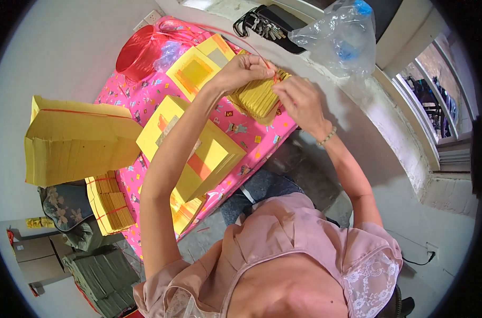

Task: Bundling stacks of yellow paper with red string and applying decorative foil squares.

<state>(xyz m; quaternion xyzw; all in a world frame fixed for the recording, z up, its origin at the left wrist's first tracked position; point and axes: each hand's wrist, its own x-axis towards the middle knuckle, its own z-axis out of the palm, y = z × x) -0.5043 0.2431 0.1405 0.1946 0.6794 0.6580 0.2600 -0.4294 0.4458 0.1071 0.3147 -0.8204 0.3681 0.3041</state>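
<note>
A bundle of yellow paper sheets (pixel 254 100), thick and layered, lies at the far right corner of a pink patterned table cover. Above its upper end, my left hand (pixel 240 73) is closed in a pinch on a thin red string (pixel 261 57). The string trails back toward the far left of the table and meets the bundle between my hands. My right hand (pixel 305 106) is curled at the bundle's right side, fingertips close to the string. Whatever those fingers hold is hidden. A beaded bracelet (pixel 327 136) circles my right wrist.
Yellow paper stacks (pixel 82 146) stand at the left, and a large yellow block (pixel 211 159) sits under my left forearm. A red round container (pixel 136 53) stands far left on the table cover (pixel 241 139). Keys (pixel 266 27) and a clear plastic bag (pixel 336 40) rest on the ledge.
</note>
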